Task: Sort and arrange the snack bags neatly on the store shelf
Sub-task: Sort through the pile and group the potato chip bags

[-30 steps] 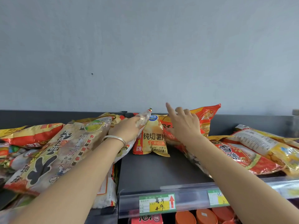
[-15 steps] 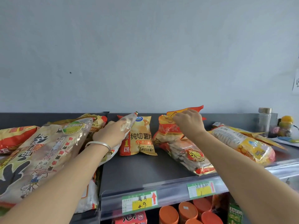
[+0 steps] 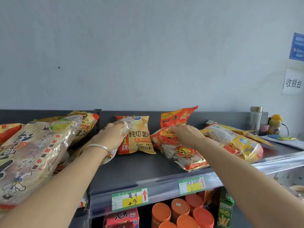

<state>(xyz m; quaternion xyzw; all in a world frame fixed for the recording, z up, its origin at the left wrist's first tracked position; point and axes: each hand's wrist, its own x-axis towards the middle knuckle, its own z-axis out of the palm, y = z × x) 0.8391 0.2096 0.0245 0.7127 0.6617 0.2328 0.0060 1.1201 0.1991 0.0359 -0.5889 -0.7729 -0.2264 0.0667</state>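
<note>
Left grip [image 3: 109, 137] holds one clear bag [image 3: 128, 124], right grip [image 3: 187, 135] one packet [image 3: 184, 154].

Hands holding bags on dark grey metal shelf [image 3: 131, 170].
Left hand [image 3: 108, 137] gripping clear crinkly bag [image 3: 127, 125]; right hand [image 3: 187, 135] pinching red-orange foil snack bag [image 3: 184, 155].

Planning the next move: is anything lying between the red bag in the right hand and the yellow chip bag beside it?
Nothing visible. Only bare shelf separates the red bag, pinched by the right hand, from the yellow chip bag.
</note>
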